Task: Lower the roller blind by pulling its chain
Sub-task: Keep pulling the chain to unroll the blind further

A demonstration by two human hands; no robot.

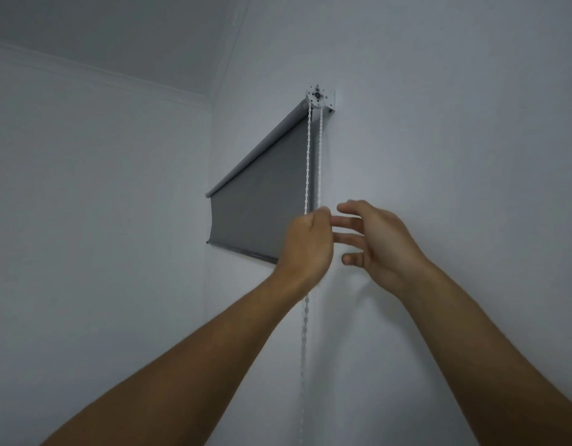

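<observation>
Fingers first: the left hand [307, 243] has its fingers curled in, closed around the front strand of the bead chain [308, 162], with the thumb tip up near the top of the fist. The strand enters the fist from above and drops out below the wrist, hanging down blurred towards the bottom of the picture. Just beside it, the right hand [374, 243] is spread wide, fingers straight and apart, holding nothing; its fingertips reach across towards the left fist and sit near the rear strand, though whether they touch it cannot be told.

Outward now. Both strands run up to the clutch wheel [318, 97] at the near end of the tube, fixed high on the wall [439, 156]. The grey roller blind [262, 201] is only part way down, its bottom bar [242, 251] level with the hands.

So what would make this pull a good one? By the look of it, the left hand should draw its strand straight down, in line with the wheel, not out from the wall, so the beads stay seated in the sprocket. A smooth, steady stroke beats a jerk. The right hand looks placed to take the same strand higher up once the left runs low, hand over hand. If the bar rises instead, the other strand is the one wanted.
</observation>
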